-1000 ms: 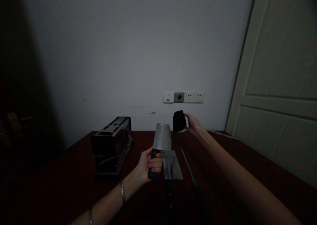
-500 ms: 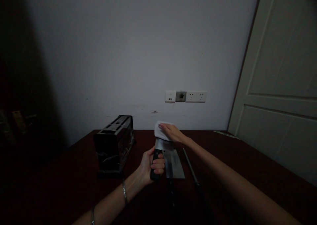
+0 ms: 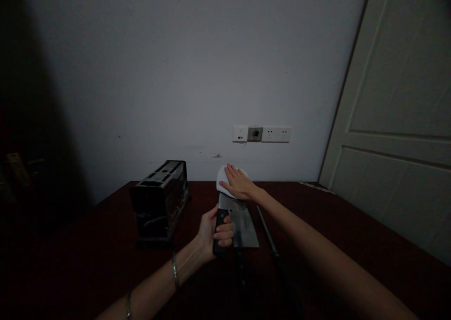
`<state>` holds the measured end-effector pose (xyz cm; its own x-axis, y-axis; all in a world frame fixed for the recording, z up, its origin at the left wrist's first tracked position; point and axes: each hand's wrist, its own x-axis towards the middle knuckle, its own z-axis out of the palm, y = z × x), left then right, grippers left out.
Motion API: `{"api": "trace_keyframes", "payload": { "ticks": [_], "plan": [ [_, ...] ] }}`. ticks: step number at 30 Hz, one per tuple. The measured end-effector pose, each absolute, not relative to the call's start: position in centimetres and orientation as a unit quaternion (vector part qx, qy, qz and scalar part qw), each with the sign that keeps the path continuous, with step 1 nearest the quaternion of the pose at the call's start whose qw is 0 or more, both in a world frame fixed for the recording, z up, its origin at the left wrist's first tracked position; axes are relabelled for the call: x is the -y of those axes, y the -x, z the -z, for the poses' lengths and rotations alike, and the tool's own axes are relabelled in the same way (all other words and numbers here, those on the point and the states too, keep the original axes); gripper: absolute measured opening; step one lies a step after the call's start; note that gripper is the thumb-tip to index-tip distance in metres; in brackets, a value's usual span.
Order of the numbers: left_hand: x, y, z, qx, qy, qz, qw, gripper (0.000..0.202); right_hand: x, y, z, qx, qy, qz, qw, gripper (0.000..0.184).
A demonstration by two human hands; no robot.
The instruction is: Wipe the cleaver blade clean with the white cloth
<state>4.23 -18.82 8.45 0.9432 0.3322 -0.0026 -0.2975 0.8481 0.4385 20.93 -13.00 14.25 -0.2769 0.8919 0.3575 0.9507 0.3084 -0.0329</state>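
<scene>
My left hand point(image 3: 213, 230) is closed round the black handle of a cleaver point(image 3: 229, 201), whose wide blade points away from me. A white cloth point(image 3: 221, 175) covers the far part of that blade. On top of the cloth my right hand point(image 3: 240, 184) lies flat, fingers stretched out, pressing it against the metal. Partly under the held cleaver is a second cleaver point(image 3: 250, 230), its dark handle toward me. To the right, a sharpening steel point(image 3: 267, 230) lies lengthwise on the dark red table point(image 3: 303, 207).
A black slotted knife block point(image 3: 160, 207) stands on the table to the left. Behind the table is a pale wall with sockets point(image 3: 276, 134) and a switch. A white panelled door point(image 3: 398, 136) is at the right, and a thin strip point(image 3: 317, 187) lies near the back right edge.
My right hand has shifted over the cloth, and its fingers now lie flatter and more spread on it. The left grip is unchanged. The whole view has shifted slightly.
</scene>
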Motion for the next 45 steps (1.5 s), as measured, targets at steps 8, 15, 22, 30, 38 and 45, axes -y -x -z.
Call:
{"api": "trace_keyframes", "payload": {
  "ticks": [8, 15, 22, 30, 38, 45],
  "plan": [
    [19.4, -4.2, -7.6, -0.037, -0.188, -0.158, 0.969, 0.045, 13.7, -21.0, -12.9, 0.79, 0.597, 0.064, 0.126, 0.088],
    [19.9, -4.5, -7.0, -0.018, -0.179, -0.138, 0.974, 0.045, 14.6, -21.4, -12.2, 0.781, 0.61, 0.051, 0.121, 0.085],
    [20.0, -4.4, -6.9, -0.007, -0.172, -0.137, 0.975, 0.039, 15.2, -21.2, -11.4, 0.779, 0.616, 0.035, 0.114, 0.085],
    [19.8, -4.3, -6.8, -0.009, -0.162, -0.139, 0.977, 0.039, 16.3, -20.5, -11.3, 0.784, 0.61, 0.018, 0.117, 0.085],
    [19.3, -4.0, -6.6, -0.001, -0.153, -0.156, 0.976, 0.034, 17.9, -18.9, -11.2, 0.804, 0.584, 0.019, 0.111, 0.08],
    [19.4, -4.0, -6.6, -0.005, -0.153, -0.155, 0.976, 0.035, 18.5, -18.8, -11.5, 0.808, 0.582, 0.005, 0.095, 0.074]
  ]
}}
